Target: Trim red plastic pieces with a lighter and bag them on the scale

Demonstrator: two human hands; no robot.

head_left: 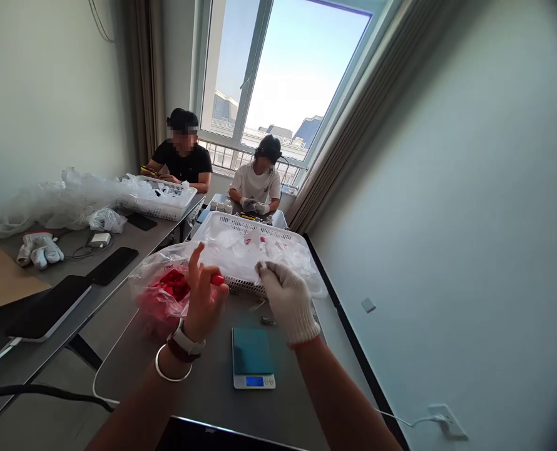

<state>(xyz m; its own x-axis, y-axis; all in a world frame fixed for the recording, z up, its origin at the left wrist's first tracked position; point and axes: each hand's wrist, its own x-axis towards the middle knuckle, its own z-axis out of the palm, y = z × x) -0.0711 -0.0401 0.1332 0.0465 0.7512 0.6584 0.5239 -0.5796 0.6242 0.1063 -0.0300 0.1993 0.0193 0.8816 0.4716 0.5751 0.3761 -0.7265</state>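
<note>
My bare left hand point(205, 299) pinches a small red piece point(218, 279) between thumb and finger, its other fingers raised. It is in front of a clear bag of red pieces point(175, 283). My right hand point(288, 299), in a white knit glove, has its fingertips closed on thin, see-through plastic that looks like a clear plastic bag; its outline blends into the pile behind. Beyond both hands stands a white basket point(226, 218) heaped with clear bags, a few showing red. Below and between my wrists lies a small digital scale point(253, 354) with a lit display.
Small metal parts point(268, 321) lie between scale and basket. A dark screen edge point(208, 432) is nearest me. The left table holds a glove point(40, 249), a tablet point(48, 307) and another basket point(159, 208). Two people sit beyond, hands at work. A wall point(447, 219) rises on the right.
</note>
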